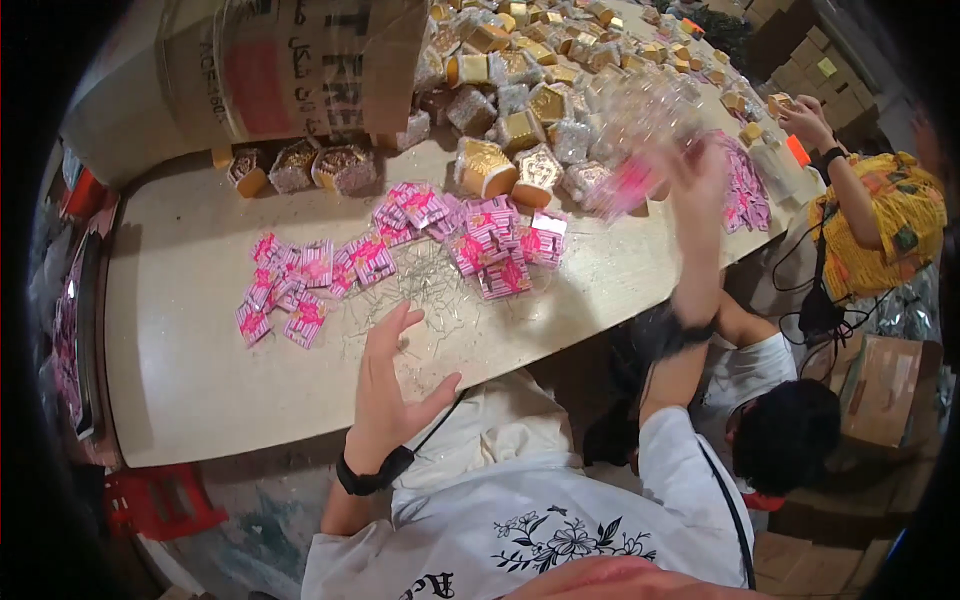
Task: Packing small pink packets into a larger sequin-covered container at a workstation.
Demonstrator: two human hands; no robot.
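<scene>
Tabletop (200, 390): left fingers (378, 350) spread, right fingers (692, 168) grip packet (632, 183).

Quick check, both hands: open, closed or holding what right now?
Left hand: open, holding nothing.
Right hand: too blurred to tell its grip; it seems to hold the blurred clear plastic beside it.

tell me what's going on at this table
The person's right hand, blurred, seems to hold a clear plastic bundle with something pink below it. The left hand is open, near pink-striped packets on the table. Gold-coloured pieces crowd the far side. At right, a co-worker's hand appears to hold something small.
</scene>
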